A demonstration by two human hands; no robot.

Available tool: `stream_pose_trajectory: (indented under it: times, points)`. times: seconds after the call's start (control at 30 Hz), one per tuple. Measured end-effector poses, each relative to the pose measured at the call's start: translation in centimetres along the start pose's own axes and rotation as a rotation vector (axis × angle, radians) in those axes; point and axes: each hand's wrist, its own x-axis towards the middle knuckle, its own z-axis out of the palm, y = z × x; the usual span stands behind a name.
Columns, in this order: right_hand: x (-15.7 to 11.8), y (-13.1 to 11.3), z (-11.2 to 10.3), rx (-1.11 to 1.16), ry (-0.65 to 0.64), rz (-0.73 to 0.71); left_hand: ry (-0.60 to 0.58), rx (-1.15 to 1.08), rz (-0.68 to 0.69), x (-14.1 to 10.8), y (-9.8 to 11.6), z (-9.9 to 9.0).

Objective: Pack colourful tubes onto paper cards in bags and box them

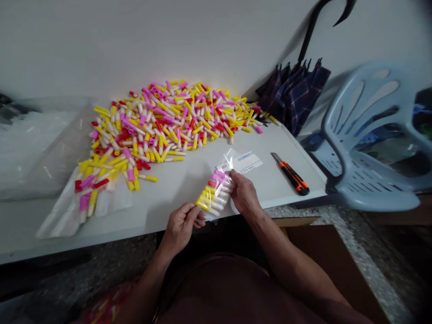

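My right grip (245, 193) was clenched on the upper end of the clear plastic bag (227, 163) of capped tubes (212, 198), which lay in even rows, while my left grip (180, 229) pinched its lower corner.

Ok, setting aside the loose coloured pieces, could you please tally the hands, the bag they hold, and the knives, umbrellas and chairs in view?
Hands: 2 (left hand, right hand)
Clear plastic bag: 1
Utility knife: 1
Folded umbrella: 1
Plastic chair: 1
Total: 6
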Motion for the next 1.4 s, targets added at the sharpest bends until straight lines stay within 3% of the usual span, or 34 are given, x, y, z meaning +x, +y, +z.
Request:
stream_pose_trajectory:
  times: [0.1,0.23,0.3,0.37,0.43,0.5,0.53,0.57,0.6,0.67,0.7,0.8,0.87,1.1,1.23,1.33,1.4]
  points:
    - [-0.2,0.1,-0.2,-0.018,-0.021,0.044,0.068,0.041,0.097,0.1,0.0,0.3]
    - [-0.4,0.4,-0.4,-0.016,-0.086,0.086,0.333,0.077,0.188,0.1,-0.5,1.8]
    - [-0.4,0.6,-0.5,-0.023,-0.064,0.071,0.411,0.089,0.175,0.0,-0.6,2.4]
    - [-0.3,0.6,-0.6,-0.035,-0.003,0.025,0.311,0.082,0.129,-0.3,-0.6,2.2]
    - [-0.3,0.4,-0.7,-0.037,0.028,-0.013,0.048,0.082,0.055,-0.7,-0.3,0.9]
    - [-0.4,-0.1,-0.7,-0.059,-0.021,-0.006,-0.223,0.087,-0.057,-0.7,0.2,-1.2]
    - [-0.6,-0.3,-0.6,-0.084,-0.062,0.003,-0.301,0.067,-0.122,-0.5,0.6,-2.2]
    - [-0.7,-0.6,-0.5,-0.114,-0.106,0.009,-0.307,0.031,-0.169,-0.1,1.1,-3.1]
    - [-0.9,-0.9,-0.2,-0.144,-0.149,0.012,-0.23,-0.021,-0.176,0.5,1.6,-3.8]
    - [-1.4,-1.4,0.4,-0.19,-0.225,0.014,-0.042,-0.112,-0.101,2.0,3.0,-4.2]
    - [-1.6,-1.6,0.8,-0.2,-0.255,0.016,-0.013,-0.136,-0.054,2.8,3.6,-3.9]
    - [-2.0,-1.7,1.6,-0.214,-0.306,0.006,-0.177,-0.174,-0.036,4.5,4.9,-1.9]
    - [-2.3,-1.6,1.6,-0.259,-0.303,-0.038,-0.211,-0.193,-0.068,4.8,4.6,-0.5]
    - [-3.4,-1.6,0.6,-0.692,-0.258,-0.478,0.006,-0.279,-0.042,3.8,2.3,1.4]
    - [-2.8,-2.1,1.0,-0.575,-0.352,-0.282,-0.083,-0.364,-0.035,3.4,3.5,1.0]
    - [-2.2,-1.6,1.2,-0.41,-0.255,-0.22,-0.192,-0.415,-0.053,2.5,3.1,0.2]
    - [-2.0,-0.9,1.1,-0.33,-0.158,-0.22,-0.203,-0.409,-0.09,1.9,1.9,-0.2]
